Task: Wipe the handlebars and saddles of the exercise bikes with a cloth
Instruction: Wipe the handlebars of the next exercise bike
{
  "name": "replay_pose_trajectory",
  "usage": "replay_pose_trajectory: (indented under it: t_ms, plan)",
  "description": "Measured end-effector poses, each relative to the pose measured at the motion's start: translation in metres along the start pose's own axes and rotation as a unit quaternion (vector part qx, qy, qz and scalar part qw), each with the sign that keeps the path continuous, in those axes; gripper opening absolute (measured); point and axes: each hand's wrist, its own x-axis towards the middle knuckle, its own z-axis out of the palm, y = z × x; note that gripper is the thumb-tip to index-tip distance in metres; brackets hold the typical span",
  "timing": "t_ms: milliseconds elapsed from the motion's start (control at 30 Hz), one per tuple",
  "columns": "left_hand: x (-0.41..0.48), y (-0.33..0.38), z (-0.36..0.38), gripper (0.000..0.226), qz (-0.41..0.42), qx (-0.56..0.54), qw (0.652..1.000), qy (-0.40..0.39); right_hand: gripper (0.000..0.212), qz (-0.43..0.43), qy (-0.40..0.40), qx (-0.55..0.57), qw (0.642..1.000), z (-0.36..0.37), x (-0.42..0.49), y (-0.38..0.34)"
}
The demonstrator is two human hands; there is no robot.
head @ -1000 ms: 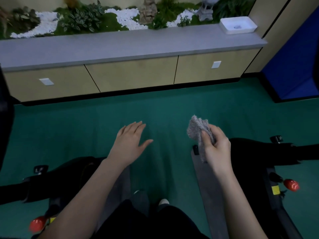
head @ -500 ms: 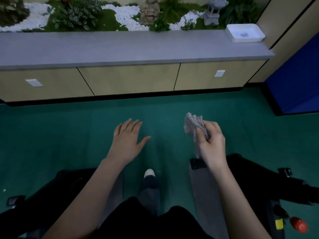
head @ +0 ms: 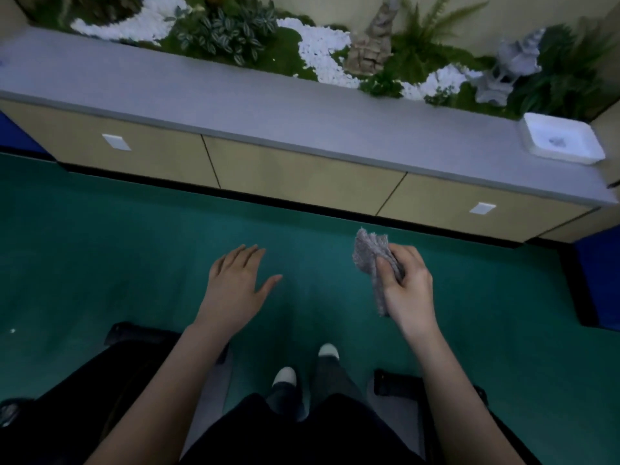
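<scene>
My right hand [head: 407, 290] grips a bunched grey cloth [head: 370, 255] in the air above the green floor. My left hand [head: 235, 286] hovers to its left with fingers straight and spread, holding nothing. Black exercise bike parts show only at the bottom: one dark frame [head: 67, 407] at the lower left and another [head: 396, 384] at the lower right, behind my forearms. No handlebar or saddle is in view. Neither hand touches a bike.
A long cabinet with a grey top [head: 268, 105] runs across ahead, with plants and white pebbles [head: 322, 52] behind it and a white tray [head: 560, 139] at its right end. Green floor [head: 134, 256] lies between. A blue mat [head: 600, 280] stands at the right. My feet [head: 285, 375] are below.
The view has swung left and forward; the bikes have slid down and mostly out of frame, red knobs gone. Both hands keep their poses, the cloth still in my right hand.
</scene>
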Motion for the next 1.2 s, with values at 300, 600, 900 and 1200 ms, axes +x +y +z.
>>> replay_pose_trajectory:
  t_ms: [300, 600, 900, 1200]
  plan:
    - [0.080, -0.008, -0.011, 0.067, -0.119, -0.007, 0.993, 0.007, 0.018, -0.059, -0.102, 0.047, 0.992, 0.043, 0.135, 0.001]
    - [0.162, 0.011, -0.032, 0.066, -0.205, -0.042, 0.977, 0.030, 0.020, -0.062, -0.202, 0.129, 0.969, 0.072, 0.261, -0.002]
    - [0.196, -0.032, -0.053, 0.092, -0.288, -0.042, 0.954, 0.070, 0.022, -0.094, -0.276, 0.162, 0.943, 0.148, 0.336, -0.046]
    - [0.260, -0.141, -0.087, 0.066, -0.329, -0.058, 0.938, 0.097, 0.021, -0.166, -0.309, 0.151, 0.924, 0.256, 0.393, -0.130]
